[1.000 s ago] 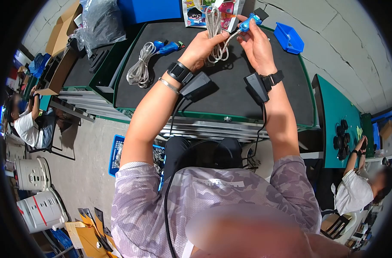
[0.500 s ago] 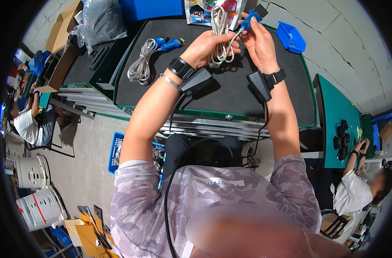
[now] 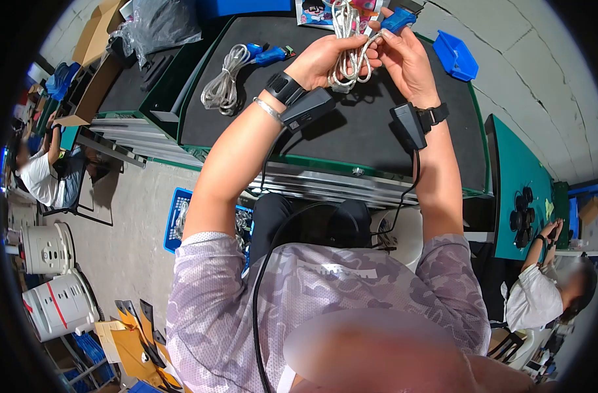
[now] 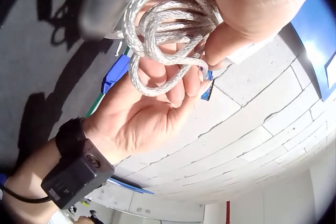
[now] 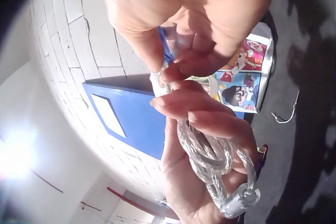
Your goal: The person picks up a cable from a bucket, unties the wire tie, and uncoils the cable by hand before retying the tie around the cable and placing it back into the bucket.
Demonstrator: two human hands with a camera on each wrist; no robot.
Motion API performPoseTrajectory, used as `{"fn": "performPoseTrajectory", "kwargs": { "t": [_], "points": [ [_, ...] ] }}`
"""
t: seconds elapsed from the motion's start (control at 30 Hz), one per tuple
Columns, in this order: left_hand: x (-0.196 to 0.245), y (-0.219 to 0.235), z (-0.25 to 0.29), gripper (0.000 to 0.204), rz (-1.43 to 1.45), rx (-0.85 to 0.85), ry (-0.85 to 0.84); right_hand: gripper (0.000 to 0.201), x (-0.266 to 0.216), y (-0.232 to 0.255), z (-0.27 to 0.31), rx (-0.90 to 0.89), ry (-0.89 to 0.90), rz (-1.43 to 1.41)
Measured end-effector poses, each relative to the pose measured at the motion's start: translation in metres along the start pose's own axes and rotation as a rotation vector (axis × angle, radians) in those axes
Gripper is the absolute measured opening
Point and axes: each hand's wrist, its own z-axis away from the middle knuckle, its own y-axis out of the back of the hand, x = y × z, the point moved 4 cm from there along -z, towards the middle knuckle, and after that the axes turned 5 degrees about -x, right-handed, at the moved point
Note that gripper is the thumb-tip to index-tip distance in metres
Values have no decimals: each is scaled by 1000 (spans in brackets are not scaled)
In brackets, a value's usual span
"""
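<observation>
My left hand point(image 3: 322, 60) grips a coiled cable point(image 3: 348, 39) in clear braided sheathing, its thumb across the loops. A blue connector point(image 3: 398, 21) at one end of this cable is pinched by my right hand point(image 3: 409, 69), the two hands meeting at the fingertips. In the right wrist view, the left hand's fingers wrap round the coil, and a clear plug point(image 5: 240, 202) hangs out below them. The left wrist view has the coil's loops point(image 4: 157, 40) in front of the right hand's fingers. Another coiled cable point(image 3: 223, 82) with blue connectors point(image 3: 271, 56) lies on the mat to the left.
A black mat point(image 3: 299, 147) covers the green-edged worktop. At its back stands a colourful printed bag point(image 3: 315, 14), with a blue bin point(image 3: 455, 56) at the right edge. Left are a plastic bag point(image 3: 156, 33) and a cardboard box point(image 3: 96, 46). A blue basket point(image 3: 174, 239) stands below.
Both hands have drawn closer together with the cable, and the right fingers now meet the left fingertips by the connector. The head view has shifted slightly.
</observation>
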Motion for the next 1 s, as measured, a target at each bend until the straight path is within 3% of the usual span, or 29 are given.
{"fn": "performPoseTrajectory", "kwargs": {
  "t": [0.83, 0.9, 1.0],
  "points": [
    [-5, 1, -1, 33, -36, -3, 59, 26, 6, 13, -1, 63, 57, 219],
    [-6, 1, -1, 32, -47, 2, 59, 22, 2, 7, 0, 179, -2, 235],
    [-5, 0, -1, 29, -91, -32, 14, 30, -1, -3, 1, 195, -95, 153]
  ]
}}
